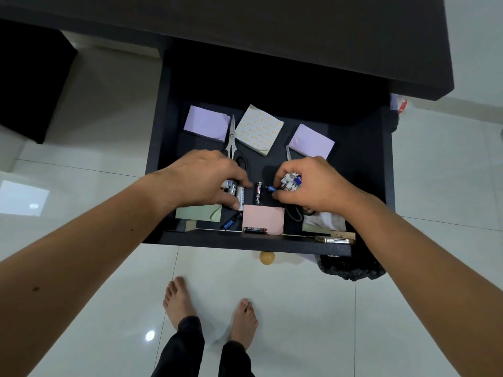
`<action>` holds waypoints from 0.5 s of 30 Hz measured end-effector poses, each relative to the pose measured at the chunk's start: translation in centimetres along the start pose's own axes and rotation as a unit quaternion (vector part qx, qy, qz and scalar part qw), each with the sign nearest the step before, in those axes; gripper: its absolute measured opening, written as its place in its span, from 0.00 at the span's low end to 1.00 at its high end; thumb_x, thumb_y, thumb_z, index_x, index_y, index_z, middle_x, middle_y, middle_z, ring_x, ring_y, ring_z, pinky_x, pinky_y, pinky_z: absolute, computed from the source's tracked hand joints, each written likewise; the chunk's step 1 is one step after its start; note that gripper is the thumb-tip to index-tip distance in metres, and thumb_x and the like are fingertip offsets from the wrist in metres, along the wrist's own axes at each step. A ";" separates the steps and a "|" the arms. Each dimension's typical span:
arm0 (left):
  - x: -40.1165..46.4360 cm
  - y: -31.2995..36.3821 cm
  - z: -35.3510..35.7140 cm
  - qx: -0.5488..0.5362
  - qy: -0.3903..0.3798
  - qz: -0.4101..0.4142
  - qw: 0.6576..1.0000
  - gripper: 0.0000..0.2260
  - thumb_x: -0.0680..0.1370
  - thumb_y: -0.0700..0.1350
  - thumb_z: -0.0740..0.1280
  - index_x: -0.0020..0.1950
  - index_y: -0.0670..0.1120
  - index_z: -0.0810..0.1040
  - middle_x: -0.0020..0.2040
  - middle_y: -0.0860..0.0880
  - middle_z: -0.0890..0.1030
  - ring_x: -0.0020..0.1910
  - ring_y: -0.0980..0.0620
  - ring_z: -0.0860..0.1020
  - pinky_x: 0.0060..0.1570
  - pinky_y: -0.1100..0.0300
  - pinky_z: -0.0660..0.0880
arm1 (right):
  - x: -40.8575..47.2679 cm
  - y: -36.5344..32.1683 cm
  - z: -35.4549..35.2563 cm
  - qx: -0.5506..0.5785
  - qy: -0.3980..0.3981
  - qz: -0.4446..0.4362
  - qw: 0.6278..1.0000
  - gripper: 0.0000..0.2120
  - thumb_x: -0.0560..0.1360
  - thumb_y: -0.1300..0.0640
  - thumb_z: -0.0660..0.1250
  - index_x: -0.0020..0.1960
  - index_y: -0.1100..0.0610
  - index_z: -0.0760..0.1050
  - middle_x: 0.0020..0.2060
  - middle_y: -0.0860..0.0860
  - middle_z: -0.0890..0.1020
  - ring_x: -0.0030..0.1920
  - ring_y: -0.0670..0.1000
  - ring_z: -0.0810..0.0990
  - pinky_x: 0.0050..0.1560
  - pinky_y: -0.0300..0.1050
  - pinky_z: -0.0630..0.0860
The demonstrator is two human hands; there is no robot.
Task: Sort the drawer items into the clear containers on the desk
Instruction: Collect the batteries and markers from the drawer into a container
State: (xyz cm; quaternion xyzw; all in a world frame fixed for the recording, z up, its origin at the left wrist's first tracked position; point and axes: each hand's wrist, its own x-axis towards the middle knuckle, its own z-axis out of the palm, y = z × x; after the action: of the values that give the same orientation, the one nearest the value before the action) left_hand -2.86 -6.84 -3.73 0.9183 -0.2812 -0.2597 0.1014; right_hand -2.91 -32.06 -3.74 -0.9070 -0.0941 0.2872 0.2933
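**A:** What is seen nearest, ahead of the open drawer [245, 242]?

**B:** Two bare feet [212, 314] on pale floor tiles [353, 322] are seen below the drawer's front edge, and a round wooden knob [267, 257] is fixed to that front.

**A:** And just inside the front wall?

**B:** A black battery [255, 230] is laid along it, with a blue battery [231, 221] to its left. A pink note pad [263, 219] is set between a green pad [198, 213] and a patterned paper [324, 222].

**A:** The hands?

**B:** At the drawer's middle, white batteries [236, 192] are gripped under the curled fingers of the left hand [202, 178]. A bundle of batteries [290, 182] is clutched in the right hand [313, 183], and a small blue battery [271, 188] is pinched at its fingertips. A dark battery [258, 193] is left lying between the two hands.

**A:** Farther back?

**B:** Scissors [232, 138] are pointed toward the rear, partly covered by the left hand. Two lilac pads [206, 123] [311, 142] are placed either side of a yellow-printed pad [258, 129]. The desk top [299, 31] is seen above the drawer's rear.
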 end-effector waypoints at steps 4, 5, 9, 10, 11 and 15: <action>0.3 -0.2 0.2 -0.019 0.005 -0.008 1.000 0.19 0.71 0.64 0.77 0.58 0.61 0.80 0.55 0.60 0.83 0.57 0.54 0.79 0.54 0.50 0.78 | -0.2 0.2 -0.3 0.067 0.008 0.017 0.998 0.08 0.71 0.55 0.81 0.44 0.50 0.82 0.37 0.55 0.84 0.23 0.50 0.79 0.27 0.46 0.80; 0.3 -0.2 0.3 -0.022 0.005 -0.009 1.000 0.18 0.71 0.64 0.77 0.57 0.60 0.80 0.53 0.59 0.83 0.55 0.54 0.79 0.53 0.50 0.78 | -0.2 0.2 -0.4 0.075 0.006 0.020 0.997 0.08 0.71 0.55 0.81 0.44 0.50 0.82 0.37 0.56 0.84 0.23 0.50 0.79 0.28 0.46 0.80; 0.3 -0.3 0.2 -0.046 0.004 -0.004 0.999 0.16 0.70 0.63 0.78 0.50 0.59 0.78 0.49 0.59 0.81 0.51 0.56 0.77 0.51 0.51 0.77 | -0.2 0.5 -0.7 0.109 0.003 0.022 0.994 0.08 0.72 0.55 0.81 0.45 0.49 0.81 0.35 0.53 0.83 0.25 0.50 0.79 0.31 0.50 0.81; 0.2 -0.3 0.2 -0.056 0.005 -0.004 0.998 0.16 0.70 0.63 0.79 0.49 0.60 0.78 0.48 0.59 0.81 0.50 0.56 0.77 0.51 0.51 0.77 | -0.1 0.5 -0.8 0.120 -0.003 0.019 0.993 0.08 0.73 0.56 0.80 0.47 0.48 0.82 0.34 0.53 0.83 0.25 0.51 0.79 0.32 0.51 0.80; 0.2 -0.4 0.2 -0.068 0.005 -0.005 0.998 0.16 0.70 0.63 0.79 0.48 0.60 0.77 0.48 0.59 0.81 0.50 0.56 0.77 0.51 0.52 0.77 | -0.1 0.4 -0.9 0.129 -0.012 0.012 0.991 0.09 0.74 0.56 0.79 0.50 0.46 0.82 0.33 0.54 0.82 0.25 0.51 0.78 0.32 0.51 0.80; 0.1 -0.3 -0.2 -0.104 0.005 -0.011 0.994 0.15 0.71 0.62 0.78 0.48 0.60 0.76 0.48 0.58 0.80 0.50 0.55 0.77 0.50 0.53 0.76 | -0.2 -0.2 -1.0 0.168 -0.039 0.003 0.985 0.12 0.77 0.55 0.76 0.57 0.41 0.84 0.34 0.59 0.84 0.25 0.53 0.76 0.32 0.51 0.76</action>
State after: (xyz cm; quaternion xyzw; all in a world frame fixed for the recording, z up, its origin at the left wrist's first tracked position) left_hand -2.56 -6.66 -3.75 0.9072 -0.2416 -0.2839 0.1948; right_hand -2.54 -32.46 -2.90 -0.8331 -0.0532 0.3351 0.4368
